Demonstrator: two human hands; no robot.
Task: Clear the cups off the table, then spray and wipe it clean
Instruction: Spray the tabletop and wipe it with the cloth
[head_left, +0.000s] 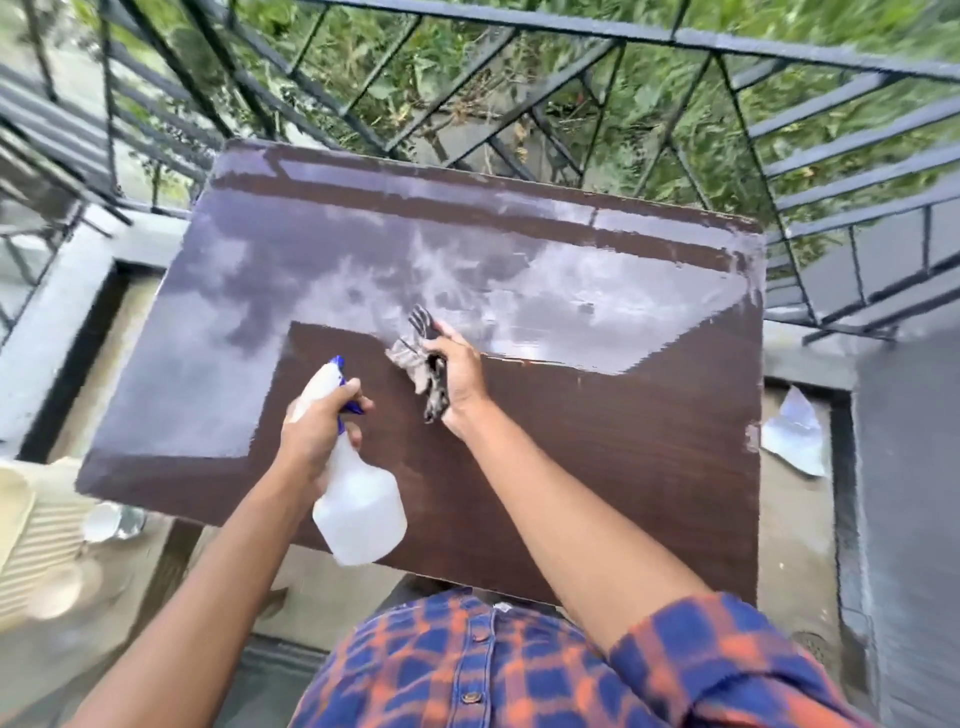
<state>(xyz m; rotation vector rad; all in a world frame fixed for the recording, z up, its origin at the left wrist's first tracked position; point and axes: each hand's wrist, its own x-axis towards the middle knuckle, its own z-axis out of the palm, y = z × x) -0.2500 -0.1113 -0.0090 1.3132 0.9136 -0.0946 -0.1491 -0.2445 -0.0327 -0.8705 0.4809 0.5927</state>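
Note:
A dark brown glossy table (597, 441) fills the middle of the view, with no cups on it. My left hand (317, 431) grips a white spray bottle (358, 499) with a blue trigger, its nozzle pointing away over the tabletop. My right hand (460, 374) holds a crumpled grey and black cloth (423, 364) just above or on the table's centre. The far half of the table mirrors the bright sky.
A black metal railing (519, 104) runs close behind and beside the table, greenery beyond it. A cup (111, 522) lies low at the left beside a cream slatted object (36, 545). A white scrap (795, 436) lies on the floor at the right.

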